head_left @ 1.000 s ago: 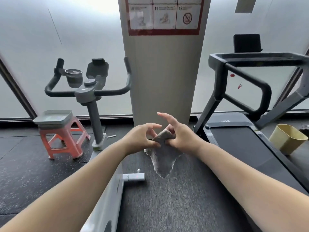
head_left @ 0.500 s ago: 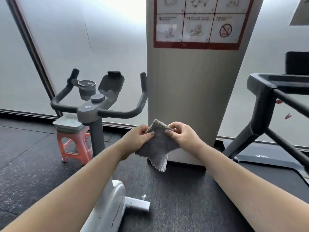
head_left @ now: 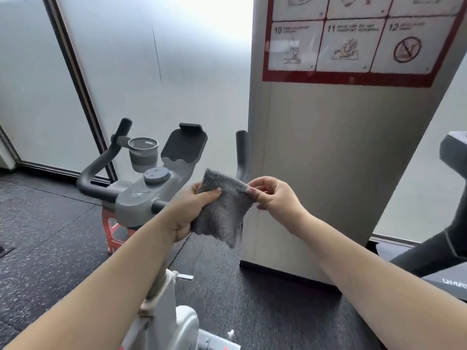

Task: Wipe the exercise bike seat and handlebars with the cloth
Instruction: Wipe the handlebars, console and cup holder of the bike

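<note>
A grey fluffy cloth (head_left: 225,208) hangs between my two hands in the middle of the view. My left hand (head_left: 192,210) grips its left edge, thumb on top. My right hand (head_left: 275,198) pinches the upper right corner between thumb and fingers. Just behind the cloth stands the exercise bike, with dark curved handlebars (head_left: 96,173), a grey centre block (head_left: 146,195) with a knob, a cup holder (head_left: 142,154) and a tablet holder (head_left: 183,145). The right handlebar end (head_left: 242,152) rises behind the cloth. The bike's white frame (head_left: 169,319) sits under my left forearm. The seat is out of view.
A wide beige pillar (head_left: 341,160) with a red-framed sign (head_left: 353,39) stands right behind my right hand. A treadmill (head_left: 444,248) is at the right edge. An orange stool (head_left: 113,231) shows behind the bike post. Frosted glass panels line the back, over dark rubber floor (head_left: 50,236).
The view has swung up and left, closer to the bike; the handlebars now sit just behind the cloth. The cloth has been spread wider between both hands.
</note>
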